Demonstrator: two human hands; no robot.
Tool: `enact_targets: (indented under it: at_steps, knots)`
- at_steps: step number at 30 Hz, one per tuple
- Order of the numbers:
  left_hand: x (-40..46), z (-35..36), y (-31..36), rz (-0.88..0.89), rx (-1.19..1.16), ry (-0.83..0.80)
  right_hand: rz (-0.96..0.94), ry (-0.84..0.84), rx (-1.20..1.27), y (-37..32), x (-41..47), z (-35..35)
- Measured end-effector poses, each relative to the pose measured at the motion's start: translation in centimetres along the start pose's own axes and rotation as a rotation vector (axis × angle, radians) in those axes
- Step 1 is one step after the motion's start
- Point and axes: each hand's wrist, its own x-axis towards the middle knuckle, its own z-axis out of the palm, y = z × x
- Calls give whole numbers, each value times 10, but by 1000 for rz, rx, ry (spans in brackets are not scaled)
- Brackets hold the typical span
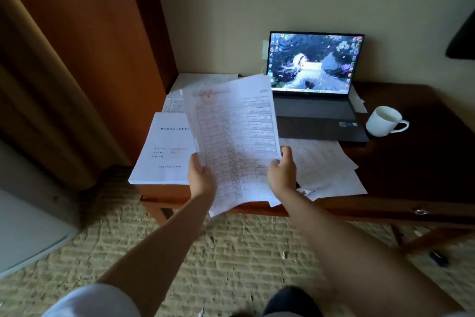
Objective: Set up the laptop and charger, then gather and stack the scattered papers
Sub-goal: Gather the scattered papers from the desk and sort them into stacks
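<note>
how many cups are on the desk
1. A white mug stands on the dark desk, right of the open laptop, handle pointing right. The held papers hide part of the desk, so another could be behind them.

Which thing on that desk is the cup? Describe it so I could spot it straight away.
Start at the open laptop on the dark wooden desk. Just off its front right corner stands the cup, alone on bare wood. It is the only round white thing there, with a handle pointing right; everything else white is flat paper.

Carpeted room, wooden desk, curtain.
</note>
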Motion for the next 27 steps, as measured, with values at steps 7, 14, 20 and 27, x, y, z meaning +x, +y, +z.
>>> enact_targets:
  at_steps: [7, 14, 20, 27]
  knots:
    - [13, 19, 31, 175, -83, -54, 1, 106, 170, -19, 33, -11]
    - [30, 47, 36, 119, -51, -33, -23, 120, 185, -28, 63, -16]
    - [41, 62, 23, -136, 83, -145, 82, -106, -24, -3, 82, -19]
    - [25, 58, -4, -262, 110, -16, 100, -209, -392, 35, 91, -41]
